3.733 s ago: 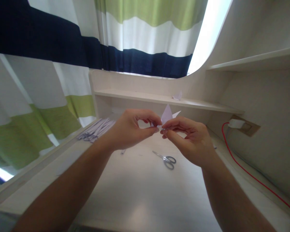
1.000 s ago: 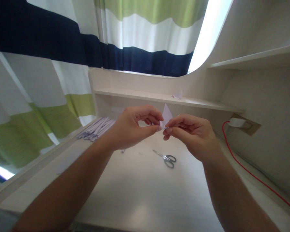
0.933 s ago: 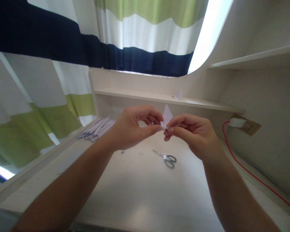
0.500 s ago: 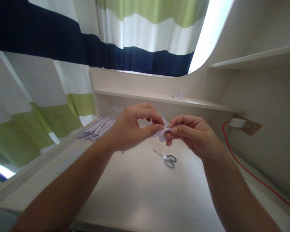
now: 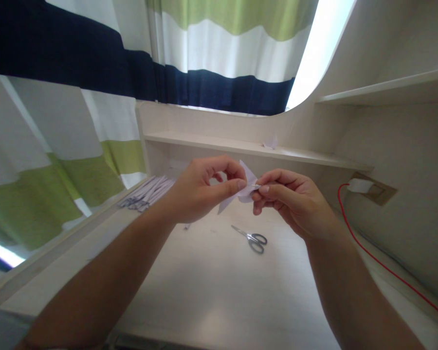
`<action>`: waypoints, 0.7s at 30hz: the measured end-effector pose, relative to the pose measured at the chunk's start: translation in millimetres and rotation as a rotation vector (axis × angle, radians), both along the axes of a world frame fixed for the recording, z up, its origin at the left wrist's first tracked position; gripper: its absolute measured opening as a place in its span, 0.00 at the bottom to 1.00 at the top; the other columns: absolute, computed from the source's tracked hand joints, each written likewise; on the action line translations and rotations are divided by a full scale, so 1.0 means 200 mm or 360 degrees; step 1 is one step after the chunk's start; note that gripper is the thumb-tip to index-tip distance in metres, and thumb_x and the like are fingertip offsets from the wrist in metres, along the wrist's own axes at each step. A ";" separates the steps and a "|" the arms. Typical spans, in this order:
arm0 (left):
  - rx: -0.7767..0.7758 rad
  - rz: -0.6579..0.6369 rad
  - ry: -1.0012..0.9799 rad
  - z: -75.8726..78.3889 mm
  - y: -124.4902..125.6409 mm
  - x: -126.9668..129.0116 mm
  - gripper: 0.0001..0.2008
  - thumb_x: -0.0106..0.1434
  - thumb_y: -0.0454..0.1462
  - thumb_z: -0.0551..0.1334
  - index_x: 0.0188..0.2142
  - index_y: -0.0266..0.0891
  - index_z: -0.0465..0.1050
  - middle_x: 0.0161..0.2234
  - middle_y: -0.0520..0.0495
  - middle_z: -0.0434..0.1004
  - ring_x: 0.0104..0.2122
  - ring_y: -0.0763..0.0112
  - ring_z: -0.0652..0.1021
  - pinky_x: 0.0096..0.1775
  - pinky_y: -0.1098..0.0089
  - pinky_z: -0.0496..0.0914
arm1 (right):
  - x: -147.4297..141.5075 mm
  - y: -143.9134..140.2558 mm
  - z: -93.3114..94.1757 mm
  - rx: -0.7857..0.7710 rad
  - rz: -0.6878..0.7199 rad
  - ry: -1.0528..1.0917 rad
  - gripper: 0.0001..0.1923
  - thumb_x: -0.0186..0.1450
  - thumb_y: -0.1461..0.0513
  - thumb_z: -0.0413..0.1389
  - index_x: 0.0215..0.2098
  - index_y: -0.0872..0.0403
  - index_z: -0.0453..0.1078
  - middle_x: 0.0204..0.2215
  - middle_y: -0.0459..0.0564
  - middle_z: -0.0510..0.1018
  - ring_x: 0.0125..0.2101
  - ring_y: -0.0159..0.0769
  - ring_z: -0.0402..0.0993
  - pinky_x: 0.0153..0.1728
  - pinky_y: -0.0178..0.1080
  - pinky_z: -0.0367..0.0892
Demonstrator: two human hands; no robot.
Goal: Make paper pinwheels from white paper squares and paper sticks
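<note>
We had tipped the paper [image 5: 251, 181] leftward over the last second. Above the desk [image 5: 204, 282], before the shelf [image 5: 211, 142], our left hand [image 5: 206, 189] and right hand [image 5: 290, 197] pinched it narrowly. Its points looked folded; its pinched edge, we judged, needed finishing. A similar piece [image 5: 270, 142] sat shelved.

Above a pale desk [image 5: 219, 282], folded paper [image 5: 248, 180] is pinched at one side by the left hand [image 5: 208, 188] and at its opposite end by the right hand [image 5: 292, 198]. From it, scissors [image 5: 253, 239] are laid at six o'clock, blades pointed to ten; thin strips [image 5: 148, 193] are piled at nine; a paper piece [image 5: 270, 142] is set on a shelf [image 5: 211, 141] at one; a white plug [image 5: 359, 185] is seated at three
</note>
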State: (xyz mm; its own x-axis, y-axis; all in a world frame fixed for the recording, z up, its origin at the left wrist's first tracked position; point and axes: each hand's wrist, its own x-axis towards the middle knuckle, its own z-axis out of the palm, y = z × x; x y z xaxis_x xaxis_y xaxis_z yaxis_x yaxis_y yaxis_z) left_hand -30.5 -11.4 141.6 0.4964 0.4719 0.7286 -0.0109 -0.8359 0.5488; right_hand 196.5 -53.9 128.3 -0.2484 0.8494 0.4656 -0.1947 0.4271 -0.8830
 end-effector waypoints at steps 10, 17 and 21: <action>-0.0273 -0.0174 -0.0017 -0.02 0.01 0.02 0.06 0.69 0.39 0.69 0.37 0.37 0.80 0.31 0.50 0.79 0.28 0.74 0.74 0.30 0.72 0.66 | 0.00 -0.01 0.01 0.0019 0.0006 -0.0044 0.01 0.66 0.66 0.68 0.37 0.55 0.83 0.29 0.49 0.87 0.25 0.35 0.84 0.30 0.36 0.82; -0.0399 -0.0247 -0.0019 -0.02 0.00 0.03 0.08 0.68 0.40 0.69 0.36 0.37 0.79 0.34 0.46 0.82 0.30 0.71 0.77 0.32 0.70 0.69 | -0.01 -0.02 0.01 -0.0002 0.0009 -0.0048 0.01 0.65 0.66 0.68 0.36 0.55 0.83 0.28 0.49 0.87 0.24 0.34 0.84 0.30 0.36 0.82; -0.0563 -0.0377 -0.0063 -0.03 -0.01 0.04 0.07 0.68 0.39 0.69 0.36 0.37 0.78 0.33 0.47 0.81 0.30 0.71 0.77 0.32 0.71 0.68 | -0.02 -0.03 0.02 -0.0063 0.0057 -0.0037 0.01 0.63 0.66 0.68 0.35 0.55 0.83 0.27 0.49 0.86 0.23 0.35 0.83 0.29 0.36 0.81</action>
State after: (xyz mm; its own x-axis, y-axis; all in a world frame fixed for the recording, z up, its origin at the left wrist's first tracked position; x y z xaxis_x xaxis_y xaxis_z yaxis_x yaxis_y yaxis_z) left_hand -22.5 -12.8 135.3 0.5961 0.5723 0.5632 -0.2071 -0.5681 0.7965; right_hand 192.8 -59.3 132.5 -0.2896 0.8573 0.4256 -0.1884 0.3849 -0.9035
